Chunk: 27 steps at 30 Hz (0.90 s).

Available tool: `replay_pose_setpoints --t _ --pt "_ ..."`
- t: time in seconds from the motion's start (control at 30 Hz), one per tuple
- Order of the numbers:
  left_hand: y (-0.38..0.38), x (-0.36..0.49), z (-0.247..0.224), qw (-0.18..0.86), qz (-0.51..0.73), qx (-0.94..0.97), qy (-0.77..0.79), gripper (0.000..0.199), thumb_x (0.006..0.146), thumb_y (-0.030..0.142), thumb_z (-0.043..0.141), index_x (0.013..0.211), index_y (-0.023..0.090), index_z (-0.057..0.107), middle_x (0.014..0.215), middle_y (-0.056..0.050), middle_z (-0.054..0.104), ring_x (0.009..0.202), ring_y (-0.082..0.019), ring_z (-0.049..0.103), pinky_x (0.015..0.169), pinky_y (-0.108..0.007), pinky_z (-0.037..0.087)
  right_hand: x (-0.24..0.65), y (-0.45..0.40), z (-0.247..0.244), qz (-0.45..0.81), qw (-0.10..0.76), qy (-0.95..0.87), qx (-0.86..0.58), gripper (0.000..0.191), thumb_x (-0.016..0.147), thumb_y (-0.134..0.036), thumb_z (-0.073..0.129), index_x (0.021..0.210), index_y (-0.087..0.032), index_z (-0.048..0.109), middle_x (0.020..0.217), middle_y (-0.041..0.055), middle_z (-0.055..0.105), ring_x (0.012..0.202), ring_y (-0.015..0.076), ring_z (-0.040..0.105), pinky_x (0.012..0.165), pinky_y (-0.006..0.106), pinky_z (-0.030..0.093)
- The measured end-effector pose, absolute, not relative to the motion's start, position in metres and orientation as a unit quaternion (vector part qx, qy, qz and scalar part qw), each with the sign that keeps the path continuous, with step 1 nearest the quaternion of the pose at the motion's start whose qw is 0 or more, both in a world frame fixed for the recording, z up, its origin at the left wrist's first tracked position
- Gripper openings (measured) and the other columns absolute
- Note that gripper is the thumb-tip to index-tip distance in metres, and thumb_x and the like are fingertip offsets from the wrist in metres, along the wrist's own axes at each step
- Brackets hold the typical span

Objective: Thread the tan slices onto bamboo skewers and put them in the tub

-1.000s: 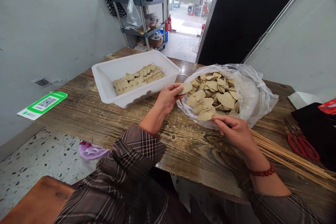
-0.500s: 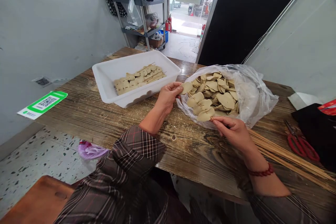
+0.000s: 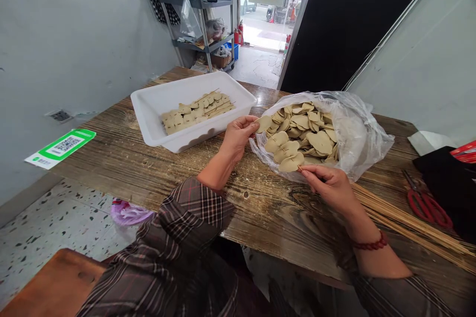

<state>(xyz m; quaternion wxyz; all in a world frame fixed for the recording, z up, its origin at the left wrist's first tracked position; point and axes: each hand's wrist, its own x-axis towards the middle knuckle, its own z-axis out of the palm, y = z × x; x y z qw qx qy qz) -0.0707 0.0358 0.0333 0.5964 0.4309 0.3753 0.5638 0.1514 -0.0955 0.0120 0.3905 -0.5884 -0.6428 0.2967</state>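
Note:
Between its thumb and fingers my left hand (image 3: 238,136) pinches a flat, beige oval slice (image 3: 264,124). My right hand (image 3: 329,185) is closed on the near end of a thin wooden skewer (image 3: 300,168), which carries several beige slices (image 3: 286,151). Behind the skewer a clear plastic bag (image 3: 359,133) lies open, heaped with loose slices (image 3: 320,141) of the same kind. The far tip of the skewer is near the slice in my left hand; whether it pierces that slice I cannot tell.
A white tub (image 3: 148,131) holding loaded skewers (image 3: 201,109) stands left of the bag. Bare bamboo skewers (image 3: 405,223) lie at the right, beside red-handled scissors (image 3: 429,205) and a black item (image 3: 442,178). A green QR-code card (image 3: 63,146) is on the wooden table's left edge.
Almost nothing differs. Both hands keep their places and their holds on the slice and the skewer.

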Motion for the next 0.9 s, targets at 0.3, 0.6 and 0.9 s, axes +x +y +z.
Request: replay_pose_setpoints --t 0.3,0.6,0.9 --pt "0.0369 -0.0685 0.0287 0.562 0.567 0.487 0.355 0.015 0.063 0.023 0.076 0.073 0.014 0.07 0.064 0.001 0.061 0.059 -0.007 0.048 0.056 -0.02 0.037 0.1525 -0.0943 0.0074 0.273 0.379 -0.663 -0.585 0.031 0.087 -0.038 0.057 0.093 -0.014 0.076 0.057 0.0006 0.063 0.048 0.0116 0.052 0.046 0.023 0.038" --pt "0.0354 -0.0656 0.0259 0.57 0.554 0.494 0.353 0.013 0.064 0.022 0.075 0.073 0.014 0.069 0.065 0.002 0.06 0.058 -0.007 0.048 0.055 -0.019 0.037 0.1498 -0.0937 0.0042 0.259 0.395 -0.658 -0.587 0.032 0.087 -0.039 0.057 0.095 -0.015 0.077 0.059 0.0022 0.066 0.047 0.0118 0.052 0.046 0.023 0.041" --pt "0.0362 -0.0678 0.0287 0.677 0.516 0.377 0.365 0.018 0.065 0.017 0.074 0.076 0.013 0.061 0.067 0.0 0.064 0.055 -0.01 0.061 0.046 -0.017 0.038 0.1486 -0.0945 0.0067 0.252 0.412 -0.651 -0.586 0.028 0.084 -0.037 0.06 0.092 -0.017 0.078 0.057 0.0013 0.066 0.045 0.0126 0.053 0.044 0.024 0.041"
